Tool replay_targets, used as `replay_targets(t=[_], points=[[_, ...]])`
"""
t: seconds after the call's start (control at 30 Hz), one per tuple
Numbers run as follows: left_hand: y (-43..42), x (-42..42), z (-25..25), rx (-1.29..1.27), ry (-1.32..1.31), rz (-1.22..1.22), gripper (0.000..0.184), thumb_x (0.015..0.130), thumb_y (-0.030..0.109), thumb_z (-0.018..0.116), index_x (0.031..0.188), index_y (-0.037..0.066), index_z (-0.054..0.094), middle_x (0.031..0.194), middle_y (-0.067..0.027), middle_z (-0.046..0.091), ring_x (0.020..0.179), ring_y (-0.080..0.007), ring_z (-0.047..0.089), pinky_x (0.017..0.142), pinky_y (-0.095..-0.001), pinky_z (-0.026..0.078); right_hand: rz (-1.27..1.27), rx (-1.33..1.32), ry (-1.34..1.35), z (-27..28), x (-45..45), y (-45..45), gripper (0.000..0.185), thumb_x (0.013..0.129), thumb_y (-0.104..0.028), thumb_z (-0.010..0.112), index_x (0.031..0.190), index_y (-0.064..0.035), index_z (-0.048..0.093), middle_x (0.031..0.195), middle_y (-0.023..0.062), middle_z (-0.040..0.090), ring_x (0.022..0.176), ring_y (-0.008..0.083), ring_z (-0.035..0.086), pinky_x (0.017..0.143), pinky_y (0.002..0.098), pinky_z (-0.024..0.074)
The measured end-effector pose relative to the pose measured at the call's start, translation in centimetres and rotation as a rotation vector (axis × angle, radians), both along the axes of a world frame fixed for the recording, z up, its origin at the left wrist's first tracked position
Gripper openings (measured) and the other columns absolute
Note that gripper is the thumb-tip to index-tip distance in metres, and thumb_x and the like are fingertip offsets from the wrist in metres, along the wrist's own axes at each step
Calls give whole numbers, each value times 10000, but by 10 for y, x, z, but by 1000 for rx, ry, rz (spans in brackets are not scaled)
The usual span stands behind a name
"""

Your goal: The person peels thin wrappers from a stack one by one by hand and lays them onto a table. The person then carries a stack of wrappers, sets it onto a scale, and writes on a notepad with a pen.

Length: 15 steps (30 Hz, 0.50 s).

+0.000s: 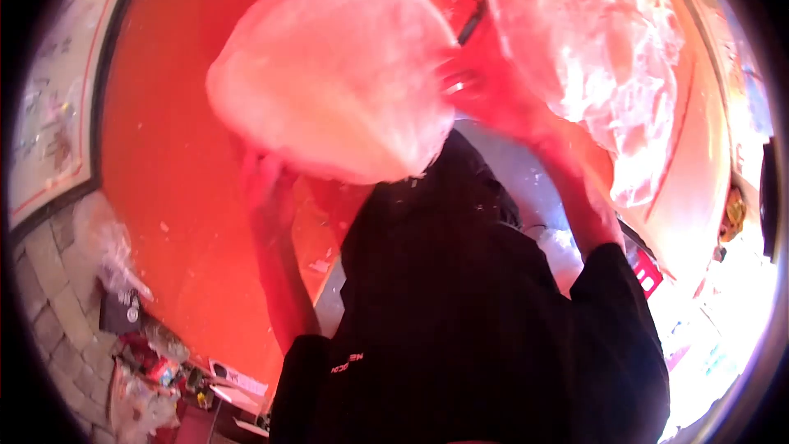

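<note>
A large, puffy, rounded mass that looks like cotton candy [329,74] is raised in front of me, tinted pink by the red light. My left hand [267,181] supports its lower left edge, with the fingers partly hidden beneath it. At the right edge, my right hand [489,90] is closed against it, blurred by motion, with a ring on one finger. Just beyond that hand is a shiny, wrinkled plastic bag [592,41] with a bulging pale shape. Below the mass, my dark clothing covers the middle of the view.
A broad red-orange surface [164,181] with a dark rim spreads around my hands. Plastic wrapping [111,247] and assorted packages [164,362] lie at the lower left beside paving stones [62,279]. A red-and-white box [645,271] stands near my right sleeve. Strong glare washes out the right side.
</note>
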<state>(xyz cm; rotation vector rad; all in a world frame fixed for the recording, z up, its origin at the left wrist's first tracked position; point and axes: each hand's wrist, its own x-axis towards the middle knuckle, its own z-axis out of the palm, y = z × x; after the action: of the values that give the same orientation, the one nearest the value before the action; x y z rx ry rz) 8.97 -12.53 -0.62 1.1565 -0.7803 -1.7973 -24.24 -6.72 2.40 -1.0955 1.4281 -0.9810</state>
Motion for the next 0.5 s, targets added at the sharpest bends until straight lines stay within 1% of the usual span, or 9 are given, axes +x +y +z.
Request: replay_targets(t=[0.07,0.13,0.17,0.3,0.33,0.4,0.43,0.47,0.5], points=[[-4,-13,8,-15,-40,-36,492,835,109,606,1284,23,426,1222,-82,518,1115,-185,501,915,-330,427,205,-83,215,12,70,-13,547,705,-189,769,1197,-37,583,1023,112,659,876,165,628,779,303,529],[-6,-20,11,-49,-82,-78,473,845,118,613,1271,18,435,1209,-78,524,1105,-175,505,908,-321,428,264,-113,194,1,97,-25,504,719,-182,754,1175,-33,600,1008,116,665,874,166,631,778,303,525],[-3,-17,8,-73,-130,-130,558,839,119,615,1341,43,384,1275,-95,498,1188,-204,479,960,-351,425,309,-132,189,-4,105,-29,461,732,-174,739,1153,-29,616,994,120,671,873,166,634,777,303,522],[3,-23,21,-7,-99,-69,604,820,96,614,1361,47,350,1288,-106,476,1172,-222,487,974,-366,420,201,68,42,-15,87,-35,332,748,-198,697,1010,2,662,857,158,682,802,202,668,717,311,529],[7,-29,30,-12,31,-7,626,806,75,609,1368,46,335,1286,-110,475,1172,-233,488,971,-373,426,205,68,44,-22,89,-33,332,748,-198,697,1010,2,662,857,158,682,802,202,668,717,311,529],[14,-23,31,-20,163,47,649,791,54,603,1375,44,321,1284,-115,473,1173,-244,488,967,-379,432,206,40,220,-23,95,-34,271,769,-163,686,998,-17,673,839,116,684,785,162,646,697,305,507],[21,-8,18,22,108,106,653,780,40,595,1373,40,321,1280,-115,475,1174,-248,487,968,-381,431,316,43,313,-15,99,-37,203,773,-162,682,910,-14,670,748,134,662,696,178,642,639,325,498],[25,4,-1,61,65,153,657,769,27,587,1370,36,322,1276,-116,476,1175,-252,485,968,-383,430,257,-296,426,-62,104,-29,148,789,-160,664,849,-24,658,680,137,631,610,195,624,569,327,478],[19,-1,-16,94,38,190,661,759,14,578,1368,32,323,1273,-117,478,1177,-256,484,969,-384,430,341,-359,548,-50,104,-35,136,805,-158,654,857,-33,664,682,119,638,600,174,625,559,310,482]])
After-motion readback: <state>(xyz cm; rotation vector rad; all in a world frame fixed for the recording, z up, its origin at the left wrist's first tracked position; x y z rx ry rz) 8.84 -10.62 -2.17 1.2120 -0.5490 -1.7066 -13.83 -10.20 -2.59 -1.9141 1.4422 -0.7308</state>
